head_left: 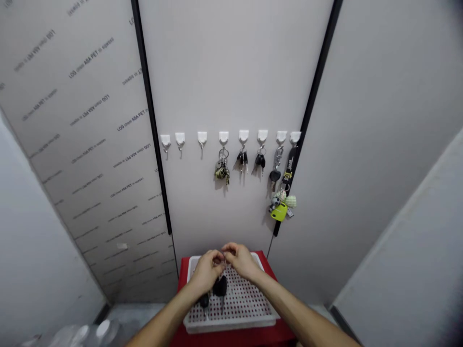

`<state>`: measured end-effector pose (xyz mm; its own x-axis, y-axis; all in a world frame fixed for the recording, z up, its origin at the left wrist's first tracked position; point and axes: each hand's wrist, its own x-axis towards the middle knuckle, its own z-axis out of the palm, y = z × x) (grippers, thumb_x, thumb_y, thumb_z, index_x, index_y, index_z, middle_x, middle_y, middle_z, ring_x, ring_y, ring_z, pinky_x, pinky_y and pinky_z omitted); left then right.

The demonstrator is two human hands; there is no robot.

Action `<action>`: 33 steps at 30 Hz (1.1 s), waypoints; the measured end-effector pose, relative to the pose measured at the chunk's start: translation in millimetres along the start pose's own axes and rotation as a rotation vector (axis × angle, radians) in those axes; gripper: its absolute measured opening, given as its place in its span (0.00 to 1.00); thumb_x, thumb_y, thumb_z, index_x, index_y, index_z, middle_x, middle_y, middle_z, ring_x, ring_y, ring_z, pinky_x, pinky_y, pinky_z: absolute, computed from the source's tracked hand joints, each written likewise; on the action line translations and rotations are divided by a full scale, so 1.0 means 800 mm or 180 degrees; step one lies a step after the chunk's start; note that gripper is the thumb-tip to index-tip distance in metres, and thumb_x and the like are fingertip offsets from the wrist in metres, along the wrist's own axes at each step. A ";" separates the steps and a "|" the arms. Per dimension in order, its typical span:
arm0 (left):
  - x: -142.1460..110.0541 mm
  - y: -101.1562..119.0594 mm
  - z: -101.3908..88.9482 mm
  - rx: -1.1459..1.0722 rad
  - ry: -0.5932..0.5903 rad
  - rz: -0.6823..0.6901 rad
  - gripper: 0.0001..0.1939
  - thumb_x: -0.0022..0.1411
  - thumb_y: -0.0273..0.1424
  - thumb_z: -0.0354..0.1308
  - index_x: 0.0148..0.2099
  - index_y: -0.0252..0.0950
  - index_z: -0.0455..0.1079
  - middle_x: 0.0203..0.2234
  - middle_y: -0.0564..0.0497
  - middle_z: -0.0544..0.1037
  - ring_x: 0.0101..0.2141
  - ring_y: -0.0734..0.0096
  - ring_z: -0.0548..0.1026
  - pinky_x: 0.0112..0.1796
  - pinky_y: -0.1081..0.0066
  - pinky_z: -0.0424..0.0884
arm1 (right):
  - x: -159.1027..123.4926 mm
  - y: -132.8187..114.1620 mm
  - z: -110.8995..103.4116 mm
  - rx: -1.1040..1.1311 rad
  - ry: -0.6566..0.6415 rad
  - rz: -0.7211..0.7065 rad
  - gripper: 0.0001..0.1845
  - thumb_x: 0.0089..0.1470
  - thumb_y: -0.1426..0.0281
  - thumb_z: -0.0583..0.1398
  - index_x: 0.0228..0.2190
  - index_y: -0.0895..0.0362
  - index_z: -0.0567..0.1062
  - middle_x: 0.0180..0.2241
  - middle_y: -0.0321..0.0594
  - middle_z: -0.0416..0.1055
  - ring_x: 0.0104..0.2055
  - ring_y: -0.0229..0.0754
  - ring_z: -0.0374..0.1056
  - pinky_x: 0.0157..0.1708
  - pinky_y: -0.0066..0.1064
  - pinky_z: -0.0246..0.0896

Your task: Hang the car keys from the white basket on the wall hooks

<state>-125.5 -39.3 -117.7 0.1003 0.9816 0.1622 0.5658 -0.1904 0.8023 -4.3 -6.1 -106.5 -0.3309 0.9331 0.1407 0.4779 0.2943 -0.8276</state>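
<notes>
My left hand [207,273] and my right hand [241,260] are close together above a white perforated basket [249,301]. Their fingertips pinch a small, thin ring that looks like a key ring [224,262], partly hidden by the fingers. Just under my left hand is a key with a black head [220,287], its blade pointing towards me. A second black-headed key [204,301] shows beside my left wrist. Whether these keys hang from the ring or lie in the basket, I cannot tell.
The basket stands on a red surface [272,270] against the wall panel. Several white hooks [224,137] run across the panel; from those on the right hang key bunches [222,169] and a lanyard with a lime-green tag [279,211]. White-capped bottles [103,329] stand at lower left.
</notes>
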 end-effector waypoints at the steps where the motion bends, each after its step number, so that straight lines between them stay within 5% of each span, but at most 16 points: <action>1: 0.000 -0.008 -0.001 0.0251 -0.0097 -0.0098 0.10 0.41 0.22 0.48 0.31 0.32 0.63 0.27 0.50 0.68 0.30 0.75 0.65 0.33 0.76 0.60 | -0.002 0.004 0.000 -0.0370 -0.0047 -0.0059 0.12 0.37 0.74 0.49 0.26 0.61 0.68 0.26 0.41 0.66 0.28 0.36 0.61 0.30 0.27 0.54; 8: -0.010 -0.036 -0.006 0.1487 -0.0803 -0.0051 0.20 0.39 0.25 0.51 0.40 0.34 0.62 0.37 0.48 0.67 0.40 0.68 0.62 0.40 0.72 0.56 | -0.024 0.025 0.011 -0.1424 -0.1247 -0.0203 0.23 0.30 0.66 0.56 0.35 0.59 0.67 0.31 0.42 0.67 0.31 0.39 0.61 0.29 0.26 0.53; 12: -0.010 -0.037 -0.002 0.1779 -0.0999 0.0052 0.19 0.39 0.26 0.51 0.38 0.36 0.62 0.36 0.48 0.67 0.38 0.66 0.63 0.38 0.71 0.58 | -0.026 0.026 0.024 -0.1971 -0.1159 -0.0234 0.13 0.33 0.72 0.54 0.27 0.58 0.70 0.26 0.40 0.68 0.28 0.38 0.61 0.26 0.24 0.51; 15: -0.010 -0.038 -0.001 0.1806 -0.1005 -0.0004 0.15 0.40 0.27 0.49 0.36 0.37 0.63 0.32 0.50 0.69 0.35 0.67 0.64 0.34 0.72 0.59 | -0.022 0.024 0.023 -0.1850 -0.1076 -0.0172 0.14 0.36 0.78 0.48 0.24 0.59 0.71 0.22 0.38 0.68 0.24 0.32 0.60 0.23 0.21 0.49; 22: -0.013 -0.029 -0.003 0.1869 -0.1064 -0.0098 0.12 0.40 0.30 0.51 0.33 0.38 0.64 0.28 0.51 0.69 0.31 0.68 0.66 0.30 0.73 0.59 | -0.031 0.020 0.004 -0.2226 -0.1578 0.0163 0.12 0.28 0.65 0.57 0.21 0.58 0.71 0.19 0.36 0.67 0.20 0.33 0.58 0.17 0.22 0.43; 28: -0.017 -0.023 -0.005 0.1530 -0.0963 -0.0143 0.10 0.41 0.25 0.48 0.30 0.36 0.65 0.27 0.51 0.70 0.31 0.69 0.65 0.32 0.72 0.59 | -0.036 0.021 0.005 -0.1996 -0.1306 -0.0091 0.10 0.34 0.75 0.50 0.20 0.60 0.70 0.16 0.35 0.65 0.18 0.30 0.53 0.16 0.22 0.40; 33: -0.014 -0.008 -0.001 -0.0194 -0.0541 0.0237 0.20 0.40 0.22 0.50 0.41 0.35 0.59 0.37 0.51 0.67 0.38 0.73 0.63 0.39 0.75 0.57 | -0.014 -0.011 -0.015 -0.1135 -0.1001 -0.0439 0.10 0.38 0.74 0.48 0.20 0.62 0.68 0.17 0.35 0.64 0.19 0.29 0.53 0.18 0.19 0.45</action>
<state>-130.5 -48.8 -124.1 0.2798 0.9516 0.1272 0.5014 -0.2578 0.8259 4.9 -17.1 -94.2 -0.6138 0.7892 0.0195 0.6430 0.5142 -0.5675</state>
